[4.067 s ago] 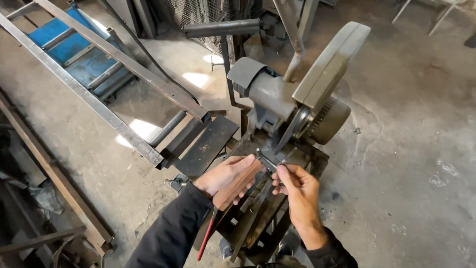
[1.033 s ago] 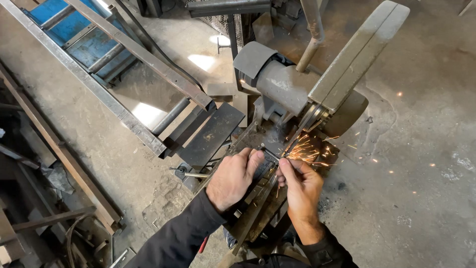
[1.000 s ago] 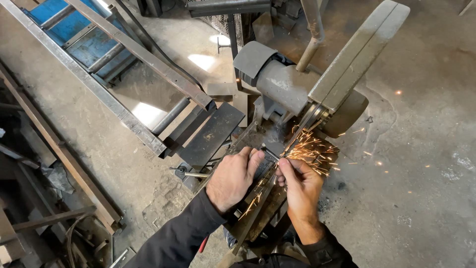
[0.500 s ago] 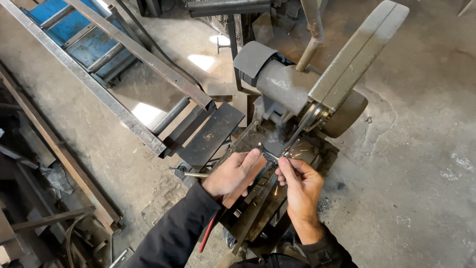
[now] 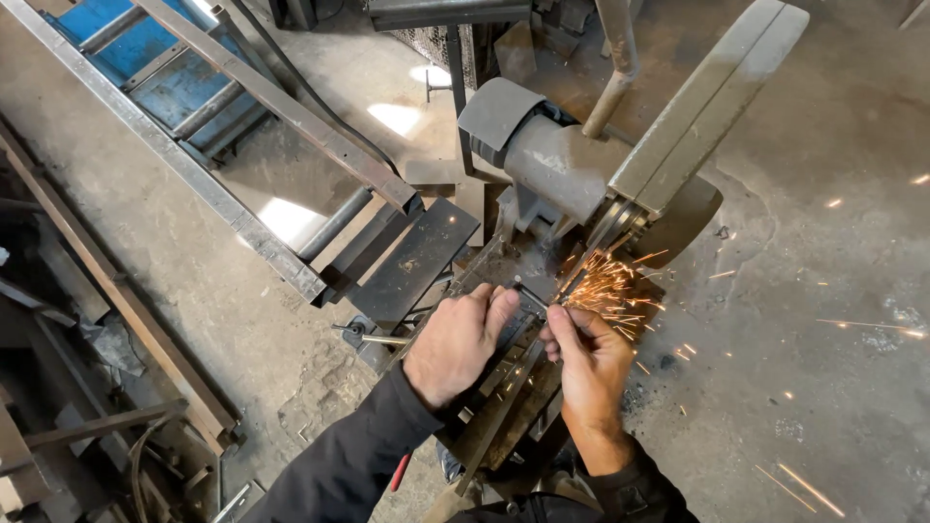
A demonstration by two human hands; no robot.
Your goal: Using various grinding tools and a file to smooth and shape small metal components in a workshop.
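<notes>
At the far left, dark clutter and a long steel bar (image 5: pixel 116 291) run out of frame, so their ends are cut off. The blue metal frame (image 5: pixel 145 58) and the angled steel rails (image 5: pixel 291 116) beside it are also cropped at the top edge. A flat dark plate (image 5: pixel 417 257) lies just left of the machine's base, crowding that side. The left hand (image 5: pixel 460 344) rests palm down on the saw bed (image 5: pixel 504 416), fingers curled and pressing on the small metal workpiece (image 5: pixel 531 302); most of that piece is hidden beneath both hands. The right hand (image 5: pixel 586 358) pinches the workpiece's end with closed fingertips, right beside the sparks (image 5: pixel 610 291). The cutting disc itself is hard to make out behind the grey chop saw (image 5: pixel 620 165) and its guard. Bare concrete floor (image 5: pixel 823 368) opens to the right, sparks scattered across it.
</notes>
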